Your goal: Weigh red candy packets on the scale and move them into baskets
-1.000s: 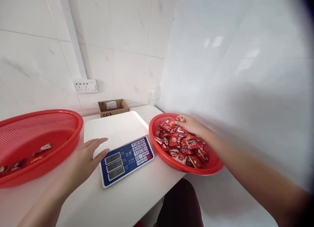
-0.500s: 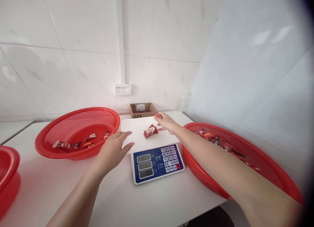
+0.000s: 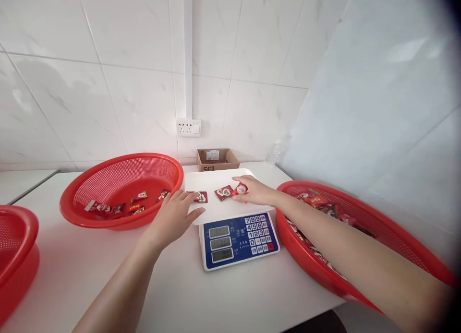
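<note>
A digital scale [image 3: 237, 242] with a white tray [image 3: 212, 213] stands in front of me. Over the tray's right side, my right hand [image 3: 256, 191] pinches a small red wrapped snack packet [image 3: 240, 189] between thumb and fingers. Just left of it lies a dark red packet [image 3: 224, 193] with white print. Another dark red packet [image 3: 201, 196] lies by the tray's left edge, its left end hidden behind the fingertips of my left hand [image 3: 177, 218]. That hand is open, thumb apart from the fingers; whether it touches the packet I cannot tell.
A red basket [image 3: 68, 203] with several packets stands to the left, and a fuller red basket [image 3: 288, 246] to the right, under my forearm. Part of another red basket [image 3: 29, 222] shows at far left. Behind the scale sits a cardboard box [image 3: 218, 167] near the wall.
Two dark red packets now lie apart on the tray, one at the left by my left hand. My right hand has lowered its red packet toward the tray. The view has shifted slightly.
</note>
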`<state>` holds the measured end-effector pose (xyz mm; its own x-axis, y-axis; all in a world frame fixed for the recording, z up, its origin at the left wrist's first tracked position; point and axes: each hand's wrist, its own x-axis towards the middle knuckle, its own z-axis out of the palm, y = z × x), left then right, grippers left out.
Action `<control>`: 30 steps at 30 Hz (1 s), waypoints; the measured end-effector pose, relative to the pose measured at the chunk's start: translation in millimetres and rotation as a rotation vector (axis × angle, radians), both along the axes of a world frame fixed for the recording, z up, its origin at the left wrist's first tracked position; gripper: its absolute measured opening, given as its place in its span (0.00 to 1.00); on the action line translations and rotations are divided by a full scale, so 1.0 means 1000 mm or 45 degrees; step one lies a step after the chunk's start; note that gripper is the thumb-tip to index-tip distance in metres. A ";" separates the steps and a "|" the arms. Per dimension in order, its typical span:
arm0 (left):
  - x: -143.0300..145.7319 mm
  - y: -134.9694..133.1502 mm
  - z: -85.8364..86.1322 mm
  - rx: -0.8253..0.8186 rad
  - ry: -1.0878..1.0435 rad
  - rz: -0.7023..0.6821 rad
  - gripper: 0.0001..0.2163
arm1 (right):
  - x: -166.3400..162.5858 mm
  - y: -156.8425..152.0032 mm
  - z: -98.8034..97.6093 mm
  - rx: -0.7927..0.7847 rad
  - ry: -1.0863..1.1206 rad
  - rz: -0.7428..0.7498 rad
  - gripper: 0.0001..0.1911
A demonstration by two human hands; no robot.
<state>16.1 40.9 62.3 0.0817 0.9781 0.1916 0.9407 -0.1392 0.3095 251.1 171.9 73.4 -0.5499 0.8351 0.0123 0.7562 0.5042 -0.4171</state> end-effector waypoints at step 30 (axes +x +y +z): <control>0.003 0.004 -0.007 0.113 0.163 -0.114 0.24 | 0.072 -0.004 0.013 0.231 -0.121 0.017 0.29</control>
